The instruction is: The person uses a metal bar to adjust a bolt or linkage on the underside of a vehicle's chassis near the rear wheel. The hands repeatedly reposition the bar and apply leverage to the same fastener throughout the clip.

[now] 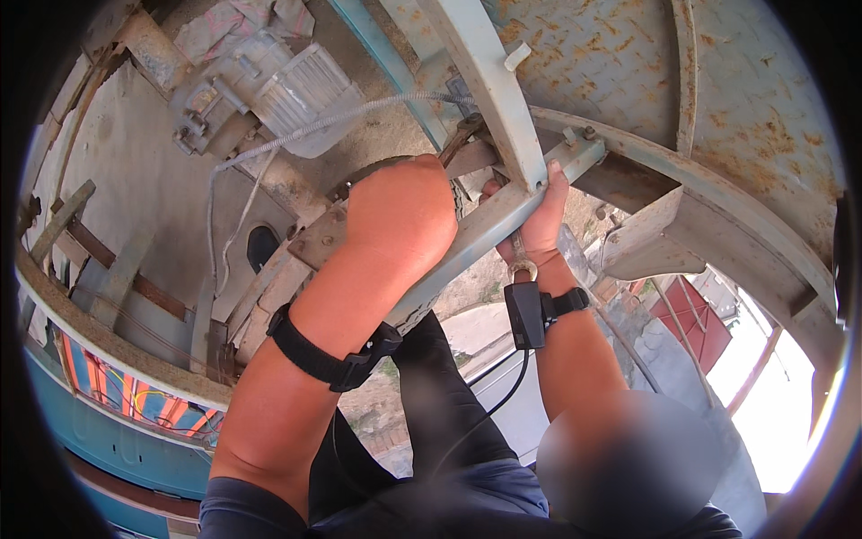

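My left hand (404,202) is closed in a fist beside a blue-grey steel beam (471,238). Its fingers point away from view, so what it grips is hidden. Just past its knuckles a dark, rusty metal piece (462,139) slants up toward a bracket. My right hand (541,225) wraps round the beam from the right, thumb along its edge and fingertips showing on the far side. From that palm the ring end of a wrench (522,269) sticks out by the wrist; its other end is hidden under the beam.
A dusty motor (278,90) stands at upper left, with a grey corrugated conduit (341,115) crossing toward the beams. An upright post (489,90) meets the beam. Rusty tread plate (763,81) fills the upper right. A curved rail (126,359) runs along the left.
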A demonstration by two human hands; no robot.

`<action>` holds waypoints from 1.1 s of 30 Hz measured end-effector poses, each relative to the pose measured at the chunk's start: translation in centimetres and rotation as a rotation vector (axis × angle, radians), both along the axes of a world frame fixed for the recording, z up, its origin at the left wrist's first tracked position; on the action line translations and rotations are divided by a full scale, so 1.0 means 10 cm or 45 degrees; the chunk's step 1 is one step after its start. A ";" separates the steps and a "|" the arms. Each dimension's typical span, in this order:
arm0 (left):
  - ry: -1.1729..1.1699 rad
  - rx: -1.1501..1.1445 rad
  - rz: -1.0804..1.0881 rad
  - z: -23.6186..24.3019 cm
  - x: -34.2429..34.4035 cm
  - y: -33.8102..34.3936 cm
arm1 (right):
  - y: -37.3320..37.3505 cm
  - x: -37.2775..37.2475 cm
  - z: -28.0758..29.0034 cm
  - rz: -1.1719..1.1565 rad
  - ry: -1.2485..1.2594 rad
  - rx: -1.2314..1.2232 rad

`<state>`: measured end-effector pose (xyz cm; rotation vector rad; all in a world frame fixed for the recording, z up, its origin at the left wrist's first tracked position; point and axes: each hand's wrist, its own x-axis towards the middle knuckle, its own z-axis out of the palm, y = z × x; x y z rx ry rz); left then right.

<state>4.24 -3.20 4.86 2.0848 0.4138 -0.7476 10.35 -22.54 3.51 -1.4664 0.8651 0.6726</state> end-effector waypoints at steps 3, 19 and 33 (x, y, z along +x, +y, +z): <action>0.109 -0.089 0.066 -0.05 -0.07 0.03 | 0.02 -0.02 0.07 0.060 0.006 0.017; -0.163 -0.420 0.191 -0.85 -0.52 0.41 | -0.05 -0.01 -0.03 0.075 -0.010 0.008; -0.241 -0.576 0.297 -1.24 -0.41 0.27 | -0.02 0.00 0.08 0.169 -0.010 0.041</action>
